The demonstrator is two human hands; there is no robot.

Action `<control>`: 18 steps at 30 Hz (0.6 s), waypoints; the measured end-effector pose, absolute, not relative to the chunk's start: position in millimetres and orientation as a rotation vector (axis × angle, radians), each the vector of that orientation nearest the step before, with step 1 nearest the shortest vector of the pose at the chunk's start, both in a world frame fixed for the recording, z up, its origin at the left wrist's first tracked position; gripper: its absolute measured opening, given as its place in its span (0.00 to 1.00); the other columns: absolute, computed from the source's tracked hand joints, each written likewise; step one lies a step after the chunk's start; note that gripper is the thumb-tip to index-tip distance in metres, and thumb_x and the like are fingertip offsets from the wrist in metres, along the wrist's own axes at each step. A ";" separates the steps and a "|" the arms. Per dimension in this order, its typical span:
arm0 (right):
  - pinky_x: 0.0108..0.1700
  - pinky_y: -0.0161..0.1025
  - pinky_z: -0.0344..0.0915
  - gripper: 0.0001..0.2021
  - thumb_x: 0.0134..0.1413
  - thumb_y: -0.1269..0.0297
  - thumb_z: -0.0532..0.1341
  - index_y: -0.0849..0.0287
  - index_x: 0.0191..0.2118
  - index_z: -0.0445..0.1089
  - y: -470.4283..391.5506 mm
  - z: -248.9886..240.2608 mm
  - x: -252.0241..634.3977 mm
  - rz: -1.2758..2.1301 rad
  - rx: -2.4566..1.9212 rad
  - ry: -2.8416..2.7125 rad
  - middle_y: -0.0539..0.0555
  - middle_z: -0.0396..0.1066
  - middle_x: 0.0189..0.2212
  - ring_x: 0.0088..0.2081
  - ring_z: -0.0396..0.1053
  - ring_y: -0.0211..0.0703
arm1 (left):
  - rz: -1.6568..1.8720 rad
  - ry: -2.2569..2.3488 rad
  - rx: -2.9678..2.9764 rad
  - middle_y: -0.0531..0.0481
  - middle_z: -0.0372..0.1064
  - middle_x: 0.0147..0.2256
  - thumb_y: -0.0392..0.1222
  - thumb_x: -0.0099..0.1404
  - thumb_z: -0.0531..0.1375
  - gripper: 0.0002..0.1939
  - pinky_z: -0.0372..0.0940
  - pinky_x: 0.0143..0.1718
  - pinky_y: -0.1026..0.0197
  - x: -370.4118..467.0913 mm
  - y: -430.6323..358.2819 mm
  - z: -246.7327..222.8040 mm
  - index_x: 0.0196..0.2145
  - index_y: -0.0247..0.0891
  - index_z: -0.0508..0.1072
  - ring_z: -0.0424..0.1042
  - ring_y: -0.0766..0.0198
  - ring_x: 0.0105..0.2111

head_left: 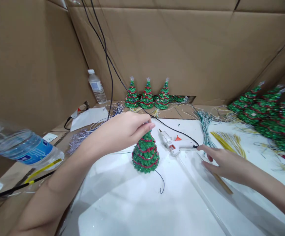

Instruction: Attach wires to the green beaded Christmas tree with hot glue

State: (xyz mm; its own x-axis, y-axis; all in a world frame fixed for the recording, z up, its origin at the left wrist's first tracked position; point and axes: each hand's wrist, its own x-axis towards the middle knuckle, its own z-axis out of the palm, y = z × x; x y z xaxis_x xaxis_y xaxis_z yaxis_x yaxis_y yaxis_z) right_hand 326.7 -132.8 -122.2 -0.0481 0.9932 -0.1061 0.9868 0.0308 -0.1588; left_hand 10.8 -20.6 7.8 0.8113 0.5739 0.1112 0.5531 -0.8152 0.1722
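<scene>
A small green beaded Christmas tree (146,154) with red garlands stands upright on the white board. My left hand (132,126) is closed around its tip, thumb and fingers pinched together; the tip itself is mostly hidden. A dark thin wire (162,180) sticks out from the tree's base. To the right lies a white glue gun (174,144) with a long clear glue stick (201,193) in its back. My right hand (214,160) is by the gun's cable end, thumb and index finger apart, over a thin tool with a brown handle (223,184).
Three finished trees (146,95) line the back, and more trees (267,114) crowd the right. Wire bundles (205,126) lie at the back right. Black cables (105,49) hang across the view. Water bottles (96,87) and a large bottle (26,147) stand left. Cardboard walls (169,49) surround the board.
</scene>
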 end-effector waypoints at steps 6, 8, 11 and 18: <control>0.28 0.37 0.58 0.19 0.56 0.59 0.53 0.54 0.53 0.62 -149.1 -136.7 339.4 0.408 -2.215 -2.184 0.51 0.72 0.26 0.25 0.69 0.43 | 0.249 0.775 2.794 0.50 0.70 0.47 0.47 0.72 0.45 0.19 0.60 0.35 0.66 2.9 -20.5 11.9 0.55 0.43 0.64 0.70 0.64 0.39; 0.27 0.37 0.57 0.19 0.56 0.61 0.52 0.53 0.54 0.62 -151.1 -140.3 340.4 0.421 -2.220 -2.194 0.50 0.71 0.25 0.25 0.68 0.43 | 0.251 0.751 2.777 0.50 0.68 0.51 0.45 0.71 0.47 0.21 0.61 0.36 0.67 0.9 -19.4 11.0 0.60 0.46 0.58 0.70 0.65 0.39; 0.26 0.36 0.56 0.19 0.56 0.63 0.51 0.53 0.54 0.62 -153.1 -140.8 338.9 0.413 -2.212 -2.233 0.48 0.69 0.23 0.24 0.67 0.43 | 0.215 0.701 2.804 0.50 0.68 0.50 0.40 0.68 0.50 0.23 0.61 0.34 0.67 0.6 -17.4 8.6 0.60 0.46 0.57 0.70 0.66 0.35; 0.25 0.34 0.55 0.19 0.54 0.66 0.53 0.53 0.53 0.61 -154.8 -120.5 336.0 0.437 -2.125 -2.292 0.46 0.70 0.23 0.23 0.67 0.40 | 0.227 0.680 2.899 0.51 0.71 0.42 0.36 0.63 0.53 0.19 0.59 0.32 0.66 3.5 -16.8 5.1 0.52 0.42 0.66 0.70 0.65 0.34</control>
State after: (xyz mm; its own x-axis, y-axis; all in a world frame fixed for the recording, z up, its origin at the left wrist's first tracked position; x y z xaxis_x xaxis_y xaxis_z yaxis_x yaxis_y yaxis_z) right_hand 336.0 -154.8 -120.5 -0.0932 0.9760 -0.1966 0.9799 0.0550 -0.1917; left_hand 3.5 -16.8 5.1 0.8855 0.4511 0.1116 0.4276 -0.8850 0.1844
